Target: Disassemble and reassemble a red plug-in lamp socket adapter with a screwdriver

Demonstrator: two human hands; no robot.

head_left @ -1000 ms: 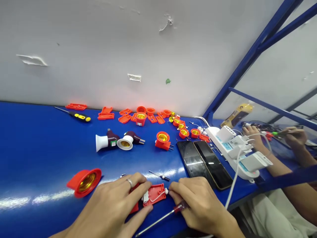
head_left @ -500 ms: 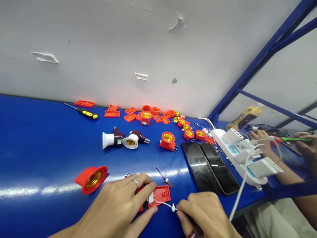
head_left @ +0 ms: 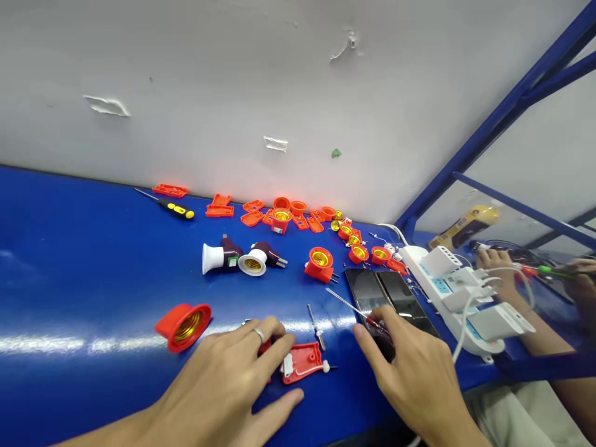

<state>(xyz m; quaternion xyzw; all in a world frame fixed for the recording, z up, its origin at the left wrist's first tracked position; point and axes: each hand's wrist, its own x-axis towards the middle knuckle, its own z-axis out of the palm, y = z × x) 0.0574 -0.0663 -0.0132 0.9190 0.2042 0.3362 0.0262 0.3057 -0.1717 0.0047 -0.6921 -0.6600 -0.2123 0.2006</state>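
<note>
My left hand (head_left: 233, 372) curls over a red plastic lamp holder housing (head_left: 264, 349), largely hidden beneath its fingers, with the thumb held away. Against the fingertips lies an open red shell half (head_left: 305, 360) containing a white insert and a white wire. That wire runs along the shell to a small white knob (head_left: 326, 366) with a dark pin at its right edge. In my right hand (head_left: 410, 366) is a screwdriver (head_left: 347, 302), its thin shaft pointing up and left and its dark handle partly covered. A separate plug pin (head_left: 316, 326) rests just above the shell.
A red lamp socket (head_left: 184, 327) lies left of my hands. Two white-and-maroon sockets (head_left: 221, 256), more red parts (head_left: 282, 217) and a black-yellow screwdriver (head_left: 174, 208) lie farther back. Two phones (head_left: 367, 288) and a power strip (head_left: 447, 298) sit right, beside a co-worker's hands (head_left: 496, 264).
My right hand has let go of the white wire and moved up and right; the screwdriver now points out from its fingers. My left thumb has shifted slightly right. The view has moved slightly.
</note>
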